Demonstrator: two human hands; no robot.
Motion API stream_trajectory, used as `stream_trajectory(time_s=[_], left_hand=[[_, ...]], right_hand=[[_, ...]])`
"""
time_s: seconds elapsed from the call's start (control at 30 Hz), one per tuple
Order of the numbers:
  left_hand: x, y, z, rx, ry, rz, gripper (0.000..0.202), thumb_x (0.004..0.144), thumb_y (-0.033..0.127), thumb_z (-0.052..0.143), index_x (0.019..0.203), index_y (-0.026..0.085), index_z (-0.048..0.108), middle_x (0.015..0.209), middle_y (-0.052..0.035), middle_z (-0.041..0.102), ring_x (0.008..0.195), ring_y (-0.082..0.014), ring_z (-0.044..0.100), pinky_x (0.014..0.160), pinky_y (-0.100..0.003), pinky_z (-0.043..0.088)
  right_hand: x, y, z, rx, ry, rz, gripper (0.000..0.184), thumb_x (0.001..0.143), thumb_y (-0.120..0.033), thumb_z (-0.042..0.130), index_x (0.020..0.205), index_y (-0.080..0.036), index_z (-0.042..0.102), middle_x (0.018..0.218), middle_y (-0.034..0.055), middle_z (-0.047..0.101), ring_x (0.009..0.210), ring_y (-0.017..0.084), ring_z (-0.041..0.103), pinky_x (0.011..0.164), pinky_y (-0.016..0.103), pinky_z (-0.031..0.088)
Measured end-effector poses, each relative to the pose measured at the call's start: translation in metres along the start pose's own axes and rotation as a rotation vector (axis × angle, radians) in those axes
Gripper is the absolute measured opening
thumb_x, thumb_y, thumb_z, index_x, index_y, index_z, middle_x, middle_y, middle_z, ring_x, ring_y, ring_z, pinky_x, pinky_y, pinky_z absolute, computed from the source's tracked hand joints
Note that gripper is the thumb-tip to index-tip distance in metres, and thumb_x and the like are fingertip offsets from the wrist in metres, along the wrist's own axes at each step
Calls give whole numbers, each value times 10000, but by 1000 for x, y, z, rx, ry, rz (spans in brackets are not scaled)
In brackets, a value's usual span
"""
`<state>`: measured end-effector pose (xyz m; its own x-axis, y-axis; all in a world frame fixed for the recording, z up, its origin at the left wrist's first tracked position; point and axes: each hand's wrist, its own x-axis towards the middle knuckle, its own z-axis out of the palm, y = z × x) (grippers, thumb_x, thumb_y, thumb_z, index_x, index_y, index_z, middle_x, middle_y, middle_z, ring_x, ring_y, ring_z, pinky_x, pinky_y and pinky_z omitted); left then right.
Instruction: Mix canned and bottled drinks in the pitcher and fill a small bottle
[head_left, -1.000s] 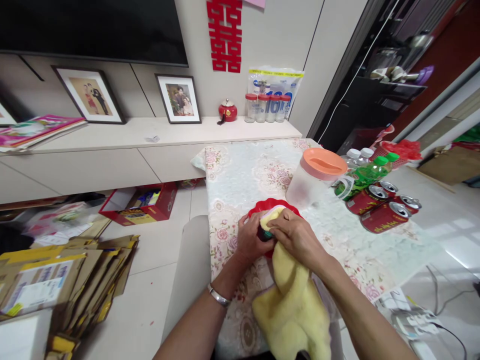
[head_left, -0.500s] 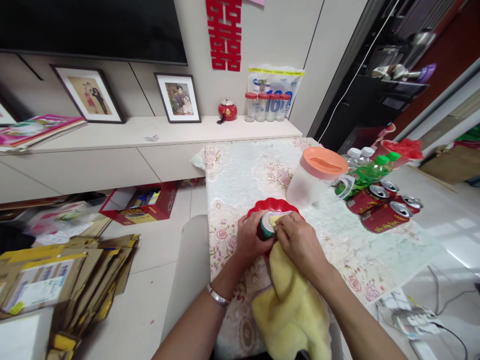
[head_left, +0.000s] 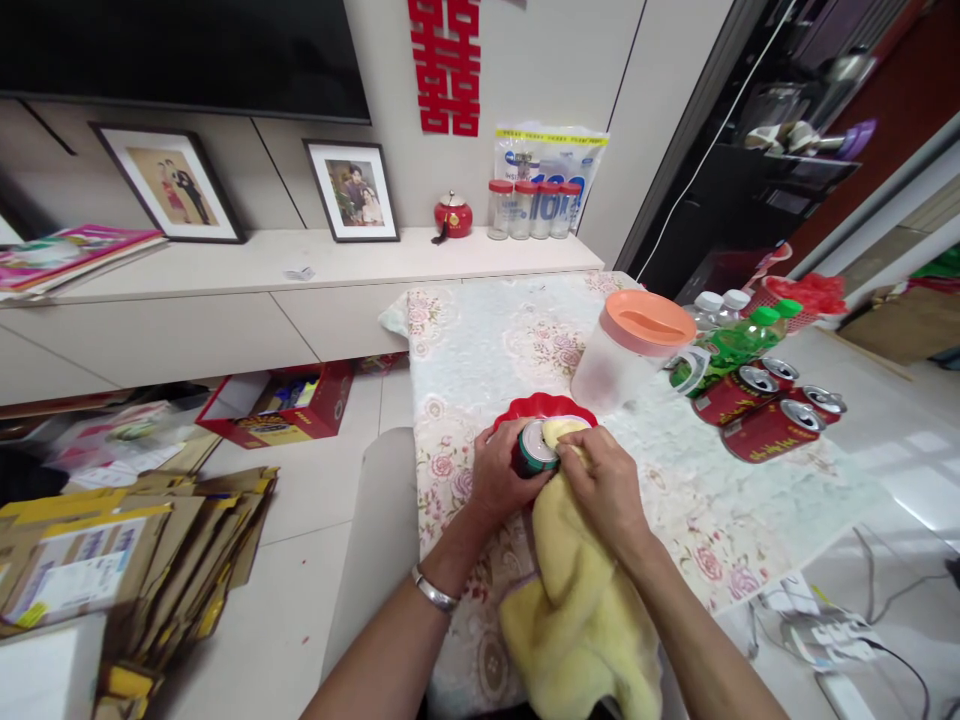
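A dark green can with a silver top is wrapped by the fingers of my left hand, its top tilted up toward me. My right hand pinches a yellow cloth, and a bunched end of it sits at the edge of the can's top. The rest of the cloth hangs down over the table edge toward my lap. Beneath both hands lies a red dish with a scalloped rim, partly hidden by them and the can.
A frosted pitcher with an orange lid stands beyond my right hand on the flowered tablecloth. To its right are several red cans, green-capped bottles and clear bottles. Flattened cardboard and a red box lie on the floor at left.
My right hand has shifted slightly right and down with the cloth, uncovering more of the can's top. My left hand keeps its hold on the can.
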<state>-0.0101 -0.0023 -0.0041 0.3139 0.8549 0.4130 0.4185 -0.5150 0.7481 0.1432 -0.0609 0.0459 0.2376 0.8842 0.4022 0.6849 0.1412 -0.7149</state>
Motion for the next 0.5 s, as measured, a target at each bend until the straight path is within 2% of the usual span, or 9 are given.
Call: stream_trajectory(time_s=[0.1, 0.27, 0.5], left_hand=[[0, -1, -1, 5, -16, -18, 621, 737, 365, 824, 1294, 210, 599, 1326, -142, 742, 1254, -331, 683, 1123, -525, 413], [0, -1, -1, 23, -30, -67, 641, 740, 381, 831, 1313, 220, 594, 1345, -131, 741, 1278, -341, 675, 1209, -609, 311], [-3, 12, -2, 62, -12, -98, 642, 719, 322, 822, 1312, 233, 593, 1324, -125, 755, 1240, -345, 701, 1236, -689, 223]], right_hand=[[-2, 7, 7, 81, 41, 129, 224, 970, -392, 611, 942, -187, 697, 921, 40, 692, 902, 196, 661, 871, 383, 525], [-10, 20, 16, 226, 69, 323, 335, 1017, -484, 618, 1033, -156, 684, 981, 33, 706, 902, 173, 686, 850, 382, 572], [-18, 23, 15, 359, 54, 392, 362, 995, -501, 646, 1088, -157, 706, 1050, 51, 731, 964, 193, 700, 902, 412, 568]])
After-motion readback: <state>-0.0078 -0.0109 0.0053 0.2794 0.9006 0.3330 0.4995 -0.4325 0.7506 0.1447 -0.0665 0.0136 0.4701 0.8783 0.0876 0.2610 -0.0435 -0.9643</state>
